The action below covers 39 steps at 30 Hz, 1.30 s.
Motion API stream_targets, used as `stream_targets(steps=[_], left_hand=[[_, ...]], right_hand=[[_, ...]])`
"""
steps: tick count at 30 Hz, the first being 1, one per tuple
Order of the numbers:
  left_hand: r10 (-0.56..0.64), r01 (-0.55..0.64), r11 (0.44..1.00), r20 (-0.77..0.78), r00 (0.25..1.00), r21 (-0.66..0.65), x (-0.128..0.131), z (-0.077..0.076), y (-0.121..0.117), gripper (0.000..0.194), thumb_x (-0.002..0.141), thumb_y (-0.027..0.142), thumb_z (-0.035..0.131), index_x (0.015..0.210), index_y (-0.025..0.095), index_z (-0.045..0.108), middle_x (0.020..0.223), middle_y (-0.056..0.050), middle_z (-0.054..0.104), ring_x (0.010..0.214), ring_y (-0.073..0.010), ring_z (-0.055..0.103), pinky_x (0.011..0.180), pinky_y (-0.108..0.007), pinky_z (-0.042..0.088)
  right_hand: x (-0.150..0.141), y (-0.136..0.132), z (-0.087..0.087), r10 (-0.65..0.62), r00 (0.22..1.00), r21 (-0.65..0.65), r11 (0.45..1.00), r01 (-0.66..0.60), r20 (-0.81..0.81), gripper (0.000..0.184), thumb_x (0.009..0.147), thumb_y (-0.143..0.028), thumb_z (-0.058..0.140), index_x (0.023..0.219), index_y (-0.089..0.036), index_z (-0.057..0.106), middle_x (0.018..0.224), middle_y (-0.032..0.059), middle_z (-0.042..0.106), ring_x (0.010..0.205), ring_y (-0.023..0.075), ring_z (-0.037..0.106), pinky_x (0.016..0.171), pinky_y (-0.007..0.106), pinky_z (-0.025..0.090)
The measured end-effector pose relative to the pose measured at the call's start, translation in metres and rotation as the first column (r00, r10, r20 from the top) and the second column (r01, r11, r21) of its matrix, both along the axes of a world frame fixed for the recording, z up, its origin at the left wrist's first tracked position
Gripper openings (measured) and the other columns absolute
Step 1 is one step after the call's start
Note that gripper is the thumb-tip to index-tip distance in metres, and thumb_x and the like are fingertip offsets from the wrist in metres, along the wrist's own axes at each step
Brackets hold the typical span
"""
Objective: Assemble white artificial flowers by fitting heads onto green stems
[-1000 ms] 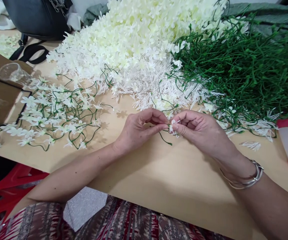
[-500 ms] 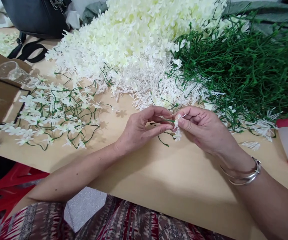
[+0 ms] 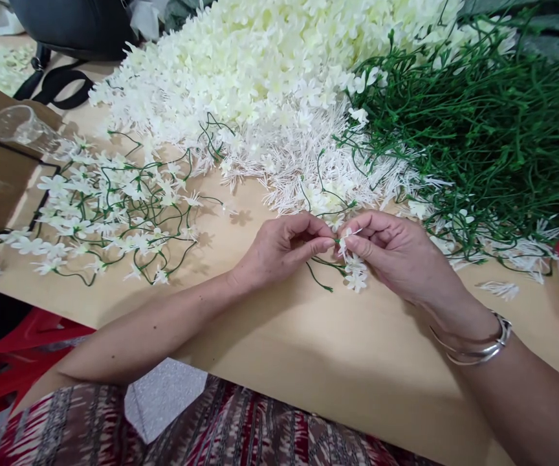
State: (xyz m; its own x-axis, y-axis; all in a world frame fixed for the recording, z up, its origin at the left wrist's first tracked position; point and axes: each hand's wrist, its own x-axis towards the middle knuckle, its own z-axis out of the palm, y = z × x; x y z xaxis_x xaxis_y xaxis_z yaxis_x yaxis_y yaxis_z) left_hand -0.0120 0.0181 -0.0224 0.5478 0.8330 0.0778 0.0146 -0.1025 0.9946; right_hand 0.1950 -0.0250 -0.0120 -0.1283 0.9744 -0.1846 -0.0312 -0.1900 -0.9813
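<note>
- Covering the near edge, patterned clothing [image 3: 245,424] lies below the bench [image 3: 308,353], whose bare stretch runs up to the hands.
- Circling the right wrist is a silver bracelet [image 3: 490,351].
- Pinching narrowly, the right hand [image 3: 403,255] has its grip closed on a small white flower [image 3: 356,281], thumb against forefinger; petals hang below the thumb.
- Meeting it, the left hand [image 3: 279,251] has a tight fingertip grip on what looks like a short green stem, just beside the flower's base.
- Curling below the fingertips is a green strand [image 3: 317,280]; whether it joins the held piece cannot be told.
- Changing since half a second ago: the green length then visible between the hands has nearly vanished, the fingertips are closer, and more petals hang free. This suggests the flower sits further along its stem, though the joint is hidden.
- Spreading leftward, stemmed white flowers [image 3: 73,223] lie loose near a tipped clear cup [image 3: 41,137].
- Rising beyond are white blossoms [image 3: 260,58] in a heap, with green stems [image 3: 473,129] piled to the right.
- Standing farther back is a black bag [image 3: 73,26].
</note>
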Motion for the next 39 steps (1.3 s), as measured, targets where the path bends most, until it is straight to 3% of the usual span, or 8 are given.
stream_targets(steps=[5,18,26,31,34,37,39], left_hand=[[0.012,-0.013,1.000,0.036,0.999,0.019,0.001,-0.001,-0.001,0.042,0.092,0.057,0.079,0.090,0.015,0.074,0.081,-0.006,0.078,0.073,-0.0133,0.071,0.069,-0.025,0.058],[-0.009,0.011,1.000,0.053,0.999,-0.028,0.001,-0.001,0.000,0.036,0.093,0.051,0.080,0.090,0.016,0.074,0.084,-0.007,0.080,0.077,-0.0145,0.075,0.074,-0.025,0.061],[-0.010,0.012,0.999,0.031,0.999,-0.048,0.001,-0.001,-0.001,0.040,0.091,0.055,0.081,0.088,0.016,0.073,0.082,-0.006,0.077,0.076,-0.0134,0.070,0.073,-0.025,0.058],[-0.022,0.035,0.994,0.129,0.991,-0.104,0.006,0.001,-0.001,0.038,0.091,0.053,0.082,0.091,0.016,0.071,0.084,-0.005,0.077,0.079,-0.0137,0.073,0.078,-0.026,0.060],[0.001,0.026,0.989,0.186,0.983,-0.146,0.001,0.002,0.006,0.037,0.087,0.053,0.086,0.091,0.018,0.072,0.084,-0.004,0.076,0.080,-0.0140,0.073,0.082,-0.028,0.062],[0.062,0.004,0.968,0.258,0.964,-0.249,-0.015,0.007,0.023,0.049,0.076,0.067,0.087,0.088,0.022,0.073,0.089,-0.003,0.077,0.084,-0.0178,0.075,0.082,-0.032,0.063],[0.111,-0.044,0.963,0.243,0.964,-0.266,-0.028,0.011,0.037,0.057,0.078,0.081,0.075,0.090,0.025,0.075,0.096,-0.005,0.078,0.094,-0.0221,0.076,0.083,-0.036,0.064]], right_hand=[[-0.004,-0.001,0.000,-0.006,0.999,-0.008,1.000,0.005,-0.046,0.033,0.081,-0.054,0.088,0.085,-0.025,0.071,0.076,-0.0015,0.072,0.070,0.0145,0.068,0.068,0.028,0.057],[-0.009,0.000,0.003,-0.004,1.000,0.004,1.000,0.004,0.027,0.038,0.082,-0.060,0.085,0.084,-0.026,0.067,0.073,0.0001,0.073,0.068,0.0167,0.068,0.065,0.030,0.056],[-0.008,0.002,0.002,-0.006,1.000,0.015,1.000,0.006,0.016,0.039,0.078,-0.056,0.089,0.085,-0.024,0.069,0.068,-0.0030,0.066,0.059,0.0126,0.058,0.056,0.027,0.048],[-0.005,0.004,0.000,-0.019,0.992,-0.044,0.999,0.014,-0.121,0.039,0.075,-0.056,0.091,0.089,-0.025,0.072,0.070,-0.0031,0.067,0.063,0.0139,0.062,0.062,0.029,0.055],[-0.002,0.007,-0.001,-0.080,0.972,-0.069,0.995,0.067,-0.222,0.040,0.075,-0.056,0.091,0.095,-0.026,0.073,0.082,-0.0009,0.072,0.075,0.0163,0.070,0.077,0.033,0.061],[0.002,0.009,-0.002,-0.144,0.953,-0.087,0.988,0.126,-0.267,0.037,0.077,-0.056,0.089,0.094,-0.027,0.074,0.093,0.0008,0.073,0.084,0.0174,0.073,0.088,0.035,0.063],[0.004,0.011,-0.003,-0.147,0.957,-0.097,0.987,0.127,-0.250,0.034,0.078,-0.057,0.088,0.092,-0.029,0.074,0.095,0.0017,0.073,0.084,0.0187,0.073,0.088,0.036,0.063]])
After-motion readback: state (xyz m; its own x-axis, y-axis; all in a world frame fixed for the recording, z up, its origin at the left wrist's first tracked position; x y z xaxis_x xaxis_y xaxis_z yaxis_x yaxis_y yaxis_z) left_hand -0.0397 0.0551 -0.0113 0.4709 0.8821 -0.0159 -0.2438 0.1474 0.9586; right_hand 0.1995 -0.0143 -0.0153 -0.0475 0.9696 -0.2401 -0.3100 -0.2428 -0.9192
